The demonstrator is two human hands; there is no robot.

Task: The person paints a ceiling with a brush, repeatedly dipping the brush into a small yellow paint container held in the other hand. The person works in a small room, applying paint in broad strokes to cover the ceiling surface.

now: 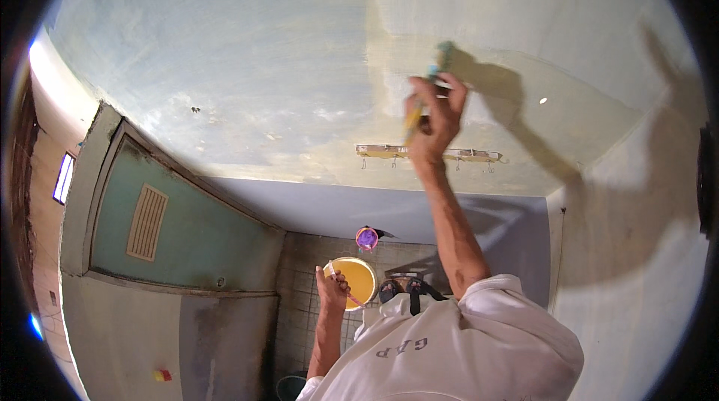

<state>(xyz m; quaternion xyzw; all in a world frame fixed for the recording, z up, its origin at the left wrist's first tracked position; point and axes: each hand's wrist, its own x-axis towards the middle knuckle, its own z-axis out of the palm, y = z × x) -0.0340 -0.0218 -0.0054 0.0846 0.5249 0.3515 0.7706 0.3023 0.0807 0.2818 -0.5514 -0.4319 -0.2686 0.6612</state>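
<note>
Against the wall, my right hand point(437, 113) is raised and closed round a paintbrush. Its teal-stained head point(445, 55) is at the painted surface, blurred by motion, and the yellow handle point(413, 122) sticks out below my fingers. Lower down, my left hand point(333, 286) is closed on the thin handle of a white-rimmed bucket point(365, 264). Yellow-orange paint point(353, 275) shows inside it. Whether the bucket hangs from my hand or rests on something, I cannot tell. The wall point(419, 4) is patchy pale blue-grey and cream.
A hook rail point(472, 155) crosses the wall behind my right forearm. On the tiled floor point(299, 251) a small container with purple contents point(367, 238) stands by the wall. A green door point(187, 214) is at left. A dark tub point(289, 387) shows at the bottom edge.
</note>
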